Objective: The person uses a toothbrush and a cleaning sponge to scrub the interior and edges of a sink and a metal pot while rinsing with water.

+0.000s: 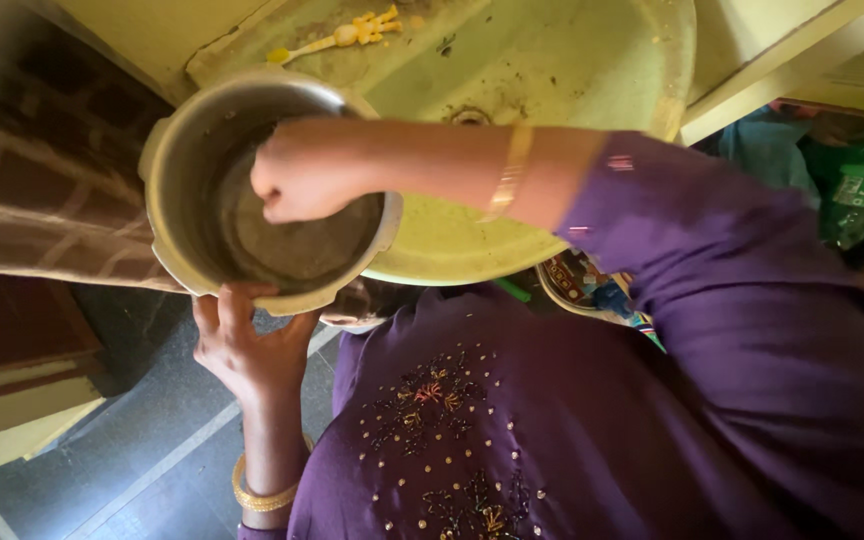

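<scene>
A round metal pot (pixel 177 170) with a dull grey inside is held over the left edge of a pale yellow-green sink (pixel 552 70). My left hand (pixel 247 345) grips the pot's near rim from below, thumb over the edge; gold bangles circle that wrist. My right hand (pixel 307 170) reaches across from the right into the pot, fingers curled into a fist against the inner wall. Whether anything is inside the fist is hidden. A gold bangle sits on the right forearm, and my sleeves are purple.
The sink's drain (pixel 469 115) shows behind my right arm. A small yellow plastic utensil (pixel 337 38) lies on the sink's far ledge. A green plastic bottle (pixel 857 195) stands at the right. A brick wall (pixel 42 170) is at left, with dark floor tiles (pixel 142 440) below.
</scene>
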